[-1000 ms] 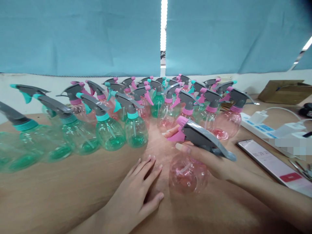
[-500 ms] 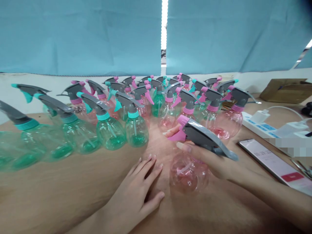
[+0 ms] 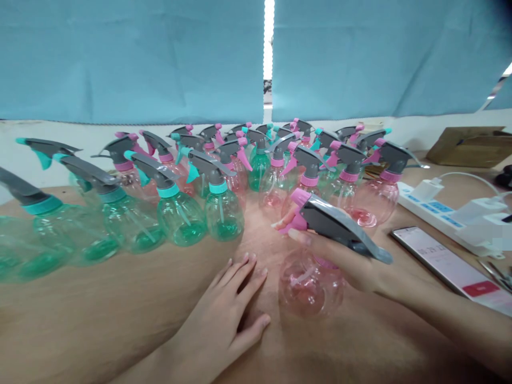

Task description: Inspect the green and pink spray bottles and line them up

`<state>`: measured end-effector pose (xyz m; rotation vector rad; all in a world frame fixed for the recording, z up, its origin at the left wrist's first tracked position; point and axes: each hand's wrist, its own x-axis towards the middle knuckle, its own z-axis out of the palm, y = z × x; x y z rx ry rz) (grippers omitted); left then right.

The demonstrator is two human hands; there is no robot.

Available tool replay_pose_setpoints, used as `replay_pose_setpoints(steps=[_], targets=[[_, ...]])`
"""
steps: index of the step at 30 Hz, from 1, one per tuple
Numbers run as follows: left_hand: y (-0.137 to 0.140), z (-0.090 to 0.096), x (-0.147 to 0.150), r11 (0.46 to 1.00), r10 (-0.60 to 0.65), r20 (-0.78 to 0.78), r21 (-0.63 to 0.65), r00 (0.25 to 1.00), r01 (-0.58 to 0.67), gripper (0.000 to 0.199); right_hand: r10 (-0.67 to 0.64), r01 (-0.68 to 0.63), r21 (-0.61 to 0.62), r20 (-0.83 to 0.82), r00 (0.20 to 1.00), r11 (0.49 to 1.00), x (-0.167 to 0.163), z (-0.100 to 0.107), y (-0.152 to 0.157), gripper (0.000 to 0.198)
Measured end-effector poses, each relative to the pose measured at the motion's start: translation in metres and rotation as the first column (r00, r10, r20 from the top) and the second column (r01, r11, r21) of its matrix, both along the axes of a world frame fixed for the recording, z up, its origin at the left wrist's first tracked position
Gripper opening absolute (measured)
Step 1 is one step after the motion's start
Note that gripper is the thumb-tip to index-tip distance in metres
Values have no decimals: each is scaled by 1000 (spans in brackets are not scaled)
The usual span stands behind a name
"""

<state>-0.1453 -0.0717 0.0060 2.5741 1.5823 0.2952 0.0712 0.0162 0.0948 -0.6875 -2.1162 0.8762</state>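
Observation:
Flat on the wooden table lies my left hand (image 3: 222, 312), fingers spread and holding nothing. Just right of it stands a pink spray bottle (image 3: 308, 290) with a grey head and a pink trigger. My right hand (image 3: 336, 256) is wrapped round this bottle below the head, its fingers at the trigger. Part of the bottle's neck is hidden behind that hand. Beyond my left hand, a green spray bottle (image 3: 224, 216) with a turquoise collar stands at the end of a row of similar ones.
Several more pink and green spray bottles crowd the back of the table (image 3: 132, 314). To the right lie a phone (image 3: 448, 261) showing a timer, a white power strip (image 3: 432, 208) with plugs, and a cardboard box (image 3: 468, 146). Blue curtains (image 3: 140, 58) hang behind.
The fingers of my right hand have drawn in slightly, and the pink trigger has moved a little toward the bottle's neck. My left hand stays where it was.

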Motion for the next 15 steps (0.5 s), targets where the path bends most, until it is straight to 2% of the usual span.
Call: replay_pose_setpoints(steps=[5, 10, 15], targets=[[0, 1, 0, 1000, -4, -27, -1, 1000, 4, 57, 30, -30, -4, -36, 999, 1000, -1, 1, 0, 14], [0, 1, 0, 1000, -13, -13, 10, 1000, 13, 56, -14, 14, -22, -14, 1000, 1000, 2, -8, 2, 17], [1, -1, 0, 999, -17, -9, 31, 1000, 17, 57, -20, 20, 6, -15, 1000, 1000, 3, -7, 1, 21]])
